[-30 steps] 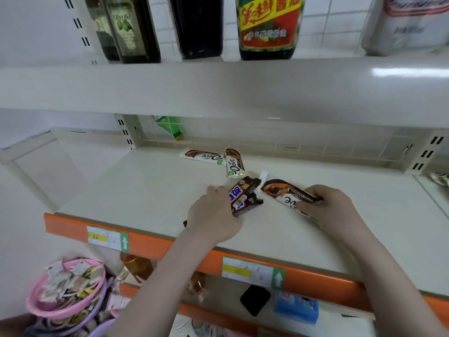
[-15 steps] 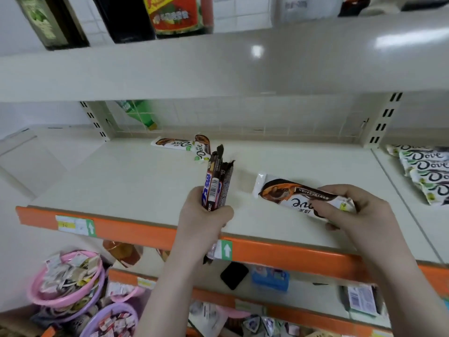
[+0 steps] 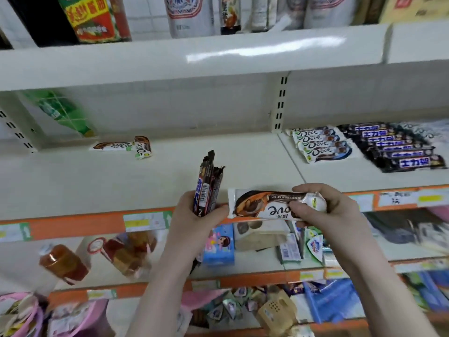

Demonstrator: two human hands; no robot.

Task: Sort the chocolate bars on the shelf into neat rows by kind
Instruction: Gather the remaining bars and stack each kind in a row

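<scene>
The left hand holds two glossy dark bars upright in its grip; the right hand pinches one flat white bar above the shelf edge.

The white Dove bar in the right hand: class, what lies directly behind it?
Behind the Dove bar held by the right hand runs the shelf's orange edge strip. The bar and hand cover that stretch of strip and any labels there.
</scene>
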